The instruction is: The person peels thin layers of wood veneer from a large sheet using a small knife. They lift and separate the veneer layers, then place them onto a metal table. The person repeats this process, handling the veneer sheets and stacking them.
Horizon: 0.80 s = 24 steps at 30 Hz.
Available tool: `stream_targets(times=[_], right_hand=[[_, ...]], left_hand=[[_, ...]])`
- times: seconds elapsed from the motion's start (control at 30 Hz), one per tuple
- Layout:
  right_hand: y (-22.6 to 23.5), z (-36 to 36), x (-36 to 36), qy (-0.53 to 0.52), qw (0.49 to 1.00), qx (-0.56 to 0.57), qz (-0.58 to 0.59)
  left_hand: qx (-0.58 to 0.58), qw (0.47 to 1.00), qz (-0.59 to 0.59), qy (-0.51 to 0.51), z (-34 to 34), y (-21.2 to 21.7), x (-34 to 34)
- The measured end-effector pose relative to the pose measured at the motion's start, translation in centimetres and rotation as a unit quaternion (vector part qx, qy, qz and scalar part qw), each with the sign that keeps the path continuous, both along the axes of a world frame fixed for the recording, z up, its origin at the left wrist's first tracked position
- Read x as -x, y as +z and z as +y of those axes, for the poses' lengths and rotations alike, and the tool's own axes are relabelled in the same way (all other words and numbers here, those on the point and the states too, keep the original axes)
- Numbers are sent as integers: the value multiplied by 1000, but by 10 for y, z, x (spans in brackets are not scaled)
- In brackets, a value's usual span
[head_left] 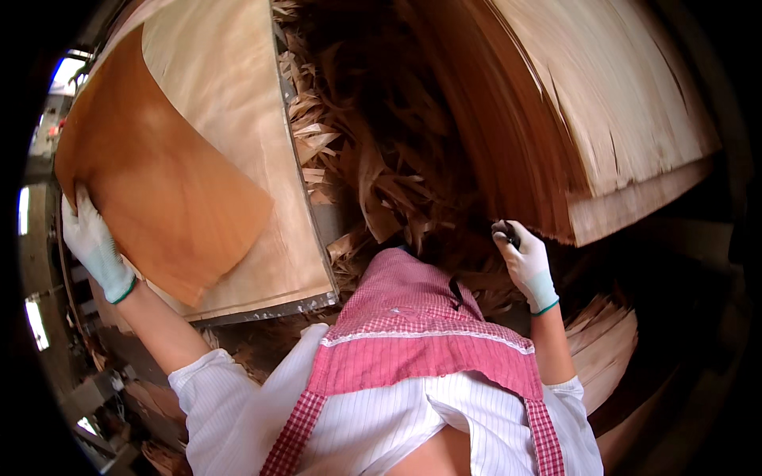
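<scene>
My left hand (95, 242), in a white glove with a pale green cuff, grips the left edge of a reddish-brown wood veneer sheet (171, 182). The sheet curves, lying over a pale veneer sheet (238, 87) on the left; part of my fingers is hidden behind its edge. My right hand (526, 266), gloved the same way, is closed around a small dark object (506, 233) whose kind I cannot make out. It is beside the lower corner of a tall veneer stack (556, 151) on the right.
Torn veneer strips (373, 174) heap up in the gap between the two stacks. A dark board edge (274, 308) runs under the pale sheet. More veneer pieces (607, 337) lie at the lower right. My pink checked apron (429, 349) faces the gap.
</scene>
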State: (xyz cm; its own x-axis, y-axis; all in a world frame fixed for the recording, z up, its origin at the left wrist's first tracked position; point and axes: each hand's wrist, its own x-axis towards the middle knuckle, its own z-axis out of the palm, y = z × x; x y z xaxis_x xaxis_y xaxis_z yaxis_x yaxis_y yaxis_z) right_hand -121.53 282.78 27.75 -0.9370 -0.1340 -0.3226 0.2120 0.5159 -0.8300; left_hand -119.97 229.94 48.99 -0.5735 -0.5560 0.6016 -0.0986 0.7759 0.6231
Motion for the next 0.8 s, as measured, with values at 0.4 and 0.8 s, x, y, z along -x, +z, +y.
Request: stream_targets(times=[0.4,0.8], right_hand=[[24,-13,104,154,979,71,-109],[26,-51,143,382,923,40,14]], left_hand=[[158,953,-68,248,-8,24,-63],[114,901,-120,401,88,8,-236]])
